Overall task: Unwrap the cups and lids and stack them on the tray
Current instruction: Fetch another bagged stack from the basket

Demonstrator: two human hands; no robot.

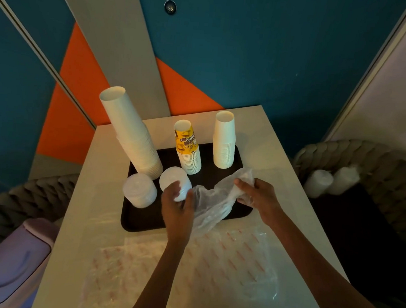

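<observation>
The worktop ran away from me, pale and narrow, towards a blue and orange wall. To its right stood a woven chair with two wrapped packs lying on the seat, what was in them too dim to tell. At the near left sat a lilac bin. Flat wrappers, clear with red print, covered the near end of the worktop.

Beyond them lay the black tray, and all the loose cups and lids stood on it. The tall stack of white cups rose from the tray's far left corner and leaned left. The white stack stood upright at the far right. Between them was the shorter yellow stack, its top cup printed yellow and brown, the rest white. All three stood mouth down.

The bag, thin and clear, sagged over the tray's near right part, one end by the right lids, the other bunched up in my right hand. The left lids stood free at the tray's left edge, just near of the tall stack. The right lids stood just beside them.

My left hand curled round the near side of the right lids, thumb and fingers gripping the stack. My right hand pinched the bag's far end, held above the tray's right edge.
</observation>
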